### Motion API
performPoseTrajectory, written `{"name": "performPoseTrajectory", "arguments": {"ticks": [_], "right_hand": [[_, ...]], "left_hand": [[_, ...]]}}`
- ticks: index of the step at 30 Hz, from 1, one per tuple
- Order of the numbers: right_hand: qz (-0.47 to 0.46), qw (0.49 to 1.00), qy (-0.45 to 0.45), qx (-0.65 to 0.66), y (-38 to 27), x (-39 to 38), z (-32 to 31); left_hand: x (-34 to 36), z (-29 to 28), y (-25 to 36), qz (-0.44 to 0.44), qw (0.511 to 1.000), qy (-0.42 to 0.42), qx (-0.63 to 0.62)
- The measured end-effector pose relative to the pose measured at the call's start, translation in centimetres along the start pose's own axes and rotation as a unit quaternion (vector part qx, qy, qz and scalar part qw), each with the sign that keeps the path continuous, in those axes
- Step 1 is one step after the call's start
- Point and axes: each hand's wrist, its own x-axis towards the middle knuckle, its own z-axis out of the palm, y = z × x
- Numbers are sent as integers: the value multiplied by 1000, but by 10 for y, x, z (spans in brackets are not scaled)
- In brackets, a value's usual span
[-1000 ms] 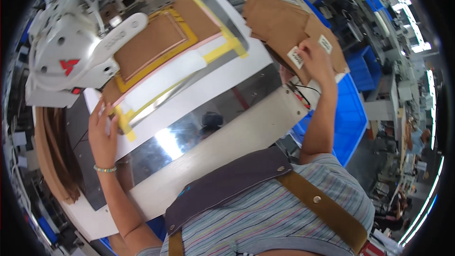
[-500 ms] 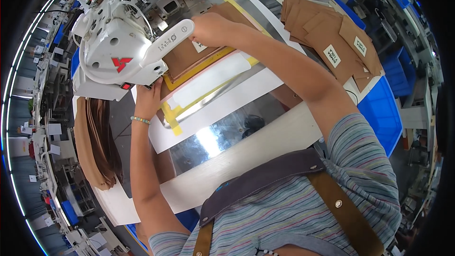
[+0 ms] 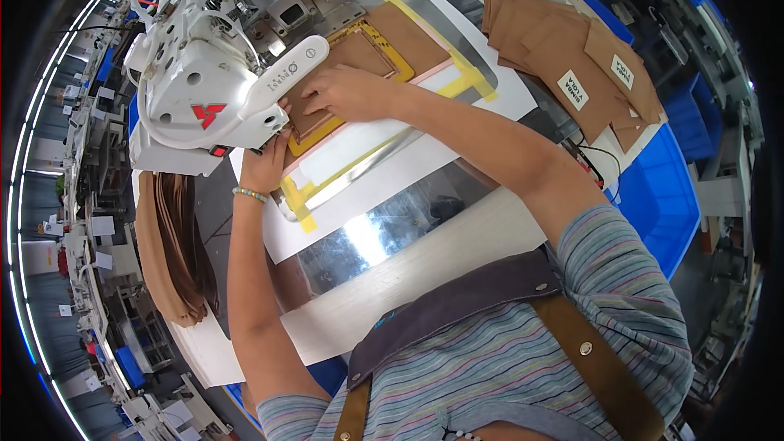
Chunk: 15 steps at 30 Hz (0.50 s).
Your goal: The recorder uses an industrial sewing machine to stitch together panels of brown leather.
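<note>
My right hand (image 3: 347, 94) rests on a brown sheet piece (image 3: 306, 124) inside a yellow-edged template frame (image 3: 398, 68), its fingers bent and spread. A white lamp (image 3: 298, 65) on the sewing machine (image 3: 184, 102) stands just beyond those fingers. Beside the frame's near left corner, my left hand (image 3: 265, 167) lies with fingers stretched out under the machine head, their tips partly hidden. Yellow tape strips (image 3: 298, 202) and a clear plate edge (image 3: 359, 170) border the frame on its near side.
Brown pieces with white labels (image 3: 563, 73) are fanned out at the right, above a blue bin (image 3: 665, 204). A stack of folded brown pieces (image 3: 167, 249) lies at the left. White paper (image 3: 282, 245) and a shiny metal plate (image 3: 363, 233) lie before me.
My right hand has drawn back toward me and lies lower on the brown piece, uncovering the frame's far right corner. The white label beneath it no longer shows. My left hand stays near the corner.
</note>
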Motion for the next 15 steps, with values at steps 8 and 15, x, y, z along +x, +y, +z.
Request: {"name": "performPoseTrajectory", "arguments": {"ticks": [8,15], "right_hand": [[-26,999,-18,7,-6,-5,5],[-27,999,-29,13,-7,-5,3]], "left_hand": [[8,0,-53,-91,996,-11,1],[15,-2,-21,50,986,-9,159]]}}
